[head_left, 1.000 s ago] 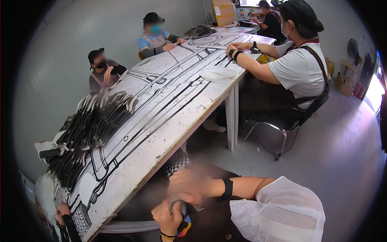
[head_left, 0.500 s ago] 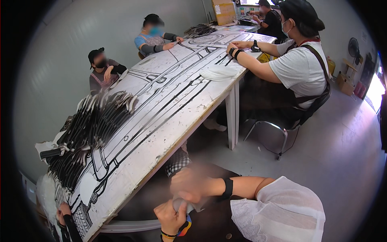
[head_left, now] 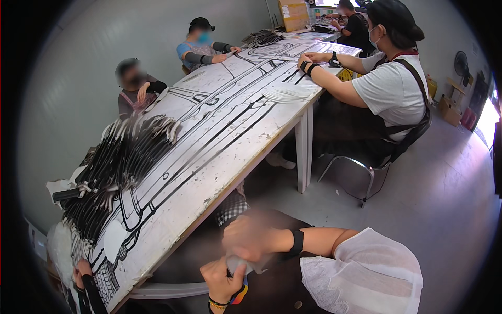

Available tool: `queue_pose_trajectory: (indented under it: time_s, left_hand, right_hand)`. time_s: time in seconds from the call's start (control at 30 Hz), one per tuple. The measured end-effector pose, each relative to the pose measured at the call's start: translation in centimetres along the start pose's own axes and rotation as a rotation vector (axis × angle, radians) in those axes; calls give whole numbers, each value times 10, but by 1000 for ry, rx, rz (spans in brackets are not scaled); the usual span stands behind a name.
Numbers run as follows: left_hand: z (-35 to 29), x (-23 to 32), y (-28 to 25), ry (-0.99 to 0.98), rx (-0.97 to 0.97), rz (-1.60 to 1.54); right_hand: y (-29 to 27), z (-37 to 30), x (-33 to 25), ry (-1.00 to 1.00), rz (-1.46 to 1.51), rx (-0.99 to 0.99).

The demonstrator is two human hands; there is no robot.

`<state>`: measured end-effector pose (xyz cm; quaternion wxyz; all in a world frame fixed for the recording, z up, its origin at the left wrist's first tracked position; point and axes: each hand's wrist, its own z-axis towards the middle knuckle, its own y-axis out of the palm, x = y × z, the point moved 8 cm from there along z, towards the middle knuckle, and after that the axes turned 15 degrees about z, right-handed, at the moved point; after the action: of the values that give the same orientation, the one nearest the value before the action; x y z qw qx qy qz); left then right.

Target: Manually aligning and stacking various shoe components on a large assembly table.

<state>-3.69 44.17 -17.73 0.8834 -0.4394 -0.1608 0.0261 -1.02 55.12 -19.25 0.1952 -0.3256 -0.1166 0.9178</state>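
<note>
Below the table edge, close in front of me, my two hands meet at a pale, thin, crumpled piece (head_left: 239, 262), paper or cloth, I cannot tell which. My left hand (head_left: 220, 278) has its fingers curled on the lower side of it, thumb up. A beaded bracelet (head_left: 217, 304) circles that wrist, with a blue, yellow and orange item (head_left: 240, 294) beside it. From the right my right hand (head_left: 244, 238) closes over the top of the piece, its fingers partly blurred. It wears a black wristband (head_left: 297, 242), and a sheer white sleeve (head_left: 361, 272) covers the upper arm.
A long white table (head_left: 209, 178) with thick black line drawings runs away from me. Dark strips (head_left: 120, 162) lie piled on its left side, white strips (head_left: 287, 94) near the right edge. Several people sit around it; another person's hand (head_left: 82, 269) rests at lower left. A chair (head_left: 366, 172) stands right.
The view has shifted very slightly. The seated person at the left has moved their head. My hands keep nearly the same grip on the pale piece.
</note>
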Motion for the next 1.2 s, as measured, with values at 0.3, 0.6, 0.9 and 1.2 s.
queue_pose_trajectory:
  time_s: [0.3, 0.6, 0.9, 1.2]
  left_hand:
    - [-8, -11, 8, -77, -38, 44]
    - [-14, -36, -20, -268, 234, 286]
    - [-3, -19, -24, -134, 197, 356]
    - [0, -15, -8, -92, 30, 275]
  right_hand:
    - [2, -1, 5, 17, -9, -12]
    - [-2, 12, -11, -47, -68, -58]
    - [-6, 19, -17, -54, 67, 41]
    - [-11, 3, -5, -208, -112, 114]
